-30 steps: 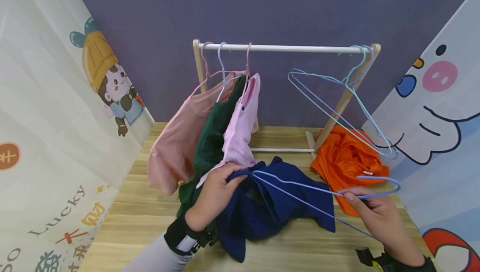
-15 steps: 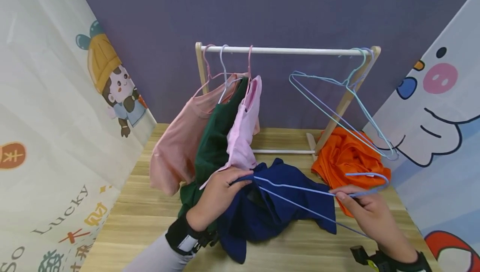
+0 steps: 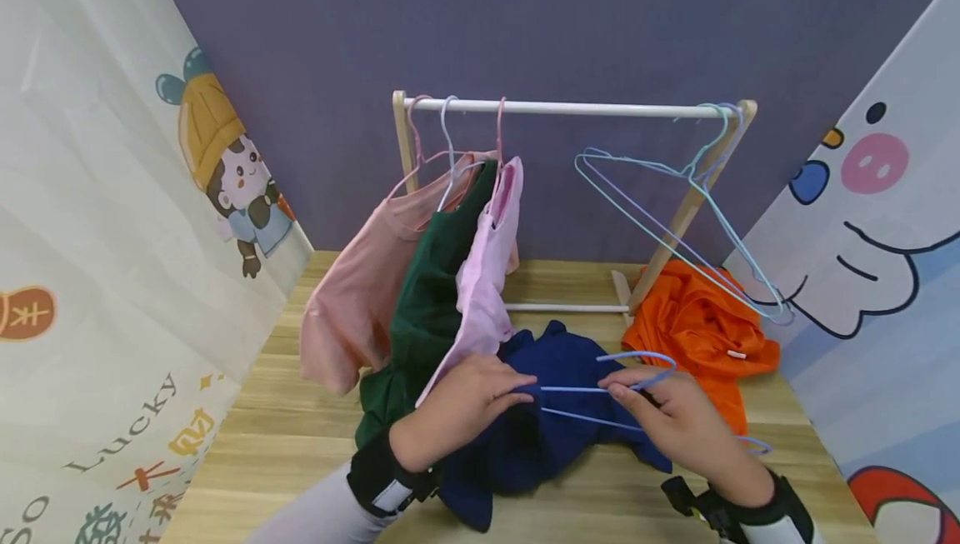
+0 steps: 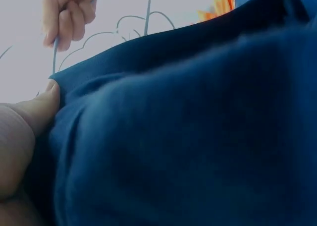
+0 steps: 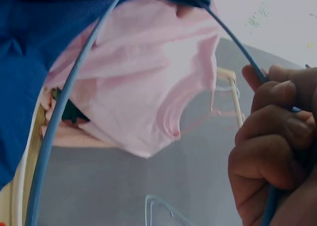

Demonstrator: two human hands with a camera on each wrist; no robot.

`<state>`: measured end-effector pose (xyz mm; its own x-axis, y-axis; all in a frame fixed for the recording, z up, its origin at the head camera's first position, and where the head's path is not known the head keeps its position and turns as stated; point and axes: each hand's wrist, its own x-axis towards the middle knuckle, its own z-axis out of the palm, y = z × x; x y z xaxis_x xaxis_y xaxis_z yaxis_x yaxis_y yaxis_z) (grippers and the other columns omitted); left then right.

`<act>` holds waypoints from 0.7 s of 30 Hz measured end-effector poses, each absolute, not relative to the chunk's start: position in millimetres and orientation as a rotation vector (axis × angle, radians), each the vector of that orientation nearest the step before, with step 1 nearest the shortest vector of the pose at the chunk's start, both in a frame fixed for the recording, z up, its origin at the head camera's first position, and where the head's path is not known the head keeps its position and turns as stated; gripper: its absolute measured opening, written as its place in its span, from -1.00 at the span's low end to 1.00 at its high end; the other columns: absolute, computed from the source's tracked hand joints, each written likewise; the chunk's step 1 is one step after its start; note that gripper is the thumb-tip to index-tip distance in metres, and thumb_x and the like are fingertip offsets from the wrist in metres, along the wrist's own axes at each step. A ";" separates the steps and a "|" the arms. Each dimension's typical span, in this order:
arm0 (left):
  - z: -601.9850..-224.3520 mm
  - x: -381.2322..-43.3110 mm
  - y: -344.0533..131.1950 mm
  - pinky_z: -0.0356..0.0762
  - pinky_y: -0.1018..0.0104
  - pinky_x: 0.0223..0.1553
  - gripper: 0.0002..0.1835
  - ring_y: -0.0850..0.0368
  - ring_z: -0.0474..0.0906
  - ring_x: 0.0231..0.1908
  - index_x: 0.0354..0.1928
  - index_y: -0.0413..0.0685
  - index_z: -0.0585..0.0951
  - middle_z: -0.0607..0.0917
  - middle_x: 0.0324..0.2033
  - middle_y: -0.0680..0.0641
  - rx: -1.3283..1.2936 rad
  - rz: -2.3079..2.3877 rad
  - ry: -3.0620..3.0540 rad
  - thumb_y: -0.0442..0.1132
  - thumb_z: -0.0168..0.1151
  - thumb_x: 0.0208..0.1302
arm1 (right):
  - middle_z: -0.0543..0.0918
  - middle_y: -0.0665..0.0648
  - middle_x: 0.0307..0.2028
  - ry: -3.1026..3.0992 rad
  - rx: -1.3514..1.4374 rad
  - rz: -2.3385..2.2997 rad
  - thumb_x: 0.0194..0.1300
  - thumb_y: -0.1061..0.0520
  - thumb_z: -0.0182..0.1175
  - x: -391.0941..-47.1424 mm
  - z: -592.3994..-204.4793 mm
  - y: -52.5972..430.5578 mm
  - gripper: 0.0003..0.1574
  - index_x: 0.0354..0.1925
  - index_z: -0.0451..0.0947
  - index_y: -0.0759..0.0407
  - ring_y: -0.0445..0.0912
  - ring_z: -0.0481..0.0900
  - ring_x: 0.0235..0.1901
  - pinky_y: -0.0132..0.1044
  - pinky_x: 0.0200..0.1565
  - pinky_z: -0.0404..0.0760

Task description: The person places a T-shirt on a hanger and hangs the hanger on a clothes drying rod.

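A navy blue shirt (image 3: 555, 436) lies bunched on the table, part of it lifted. My left hand (image 3: 468, 406) pinches the edge of its opening between thumb and fingers; the left wrist view shows the thumb pressing the cloth. With my right hand (image 3: 675, 423) I grip a blue wire hanger (image 3: 573, 390) near the base of its hook, fingers curled round the wire in the right wrist view. One end of the hanger reaches inside the shirt's opening and is hidden there. Its other end sticks out beyond my right hand.
Behind stands a clothes rack (image 3: 570, 108). On its left hang a peach shirt (image 3: 360, 277), a green shirt (image 3: 431, 294) and a light pink shirt (image 3: 487, 269). Bare hangers (image 3: 637, 162) hang at its right end, above a crumpled orange shirt (image 3: 697, 319).
My right hand has moved left with the hanger, and more of the hanger is inside the navy shirt. My left hand, holding the cloth edge, has shifted slightly right and down.
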<state>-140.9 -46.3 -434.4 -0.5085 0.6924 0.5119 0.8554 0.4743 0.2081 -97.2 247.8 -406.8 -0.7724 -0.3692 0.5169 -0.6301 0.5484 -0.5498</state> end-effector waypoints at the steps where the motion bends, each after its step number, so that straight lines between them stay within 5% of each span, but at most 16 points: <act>1: -435.2 -140.5 -45.1 0.60 0.42 0.01 -0.71 0.28 0.71 -0.14 0.09 0.03 0.77 0.83 -0.19 0.14 -1.296 -0.626 -2.374 -0.11 0.37 0.38 | 0.81 -0.04 -0.21 -2.449 0.830 1.056 0.27 0.43 0.33 -98.5 -408.0 243.9 -0.66 -0.13 0.76 0.04 -0.32 0.67 -0.19 -0.60 -0.11 0.54; 12: -438.9 -139.1 -29.5 0.63 0.42 -0.02 -0.76 0.28 0.70 -0.19 0.04 0.04 0.78 0.80 -0.24 0.14 -1.255 -0.614 -2.393 -0.09 0.32 0.43 | 0.82 0.00 -0.04 -2.584 0.789 0.898 0.38 0.22 0.34 -109.7 -420.3 209.6 -0.67 0.09 0.74 0.02 -0.21 0.75 -0.14 -0.20 -0.13 0.76; 21: -440.9 -136.1 -19.2 0.67 0.38 -0.03 -0.80 0.23 0.72 -0.12 0.01 0.02 0.75 0.82 -0.14 0.09 -1.204 -0.658 -2.466 -0.15 0.32 0.45 | 0.80 0.07 0.06 -2.571 0.849 0.891 0.42 0.23 0.30 -115.1 -431.8 192.8 -0.62 0.18 0.69 0.12 -0.14 0.79 -0.08 -0.24 -0.10 0.77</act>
<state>-136.1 -19.2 -440.9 -0.5944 0.6535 0.4686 0.8001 0.5392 0.2630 -115.1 192.8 -431.8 -0.7842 -0.4367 0.4409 -0.6158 0.6350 -0.4664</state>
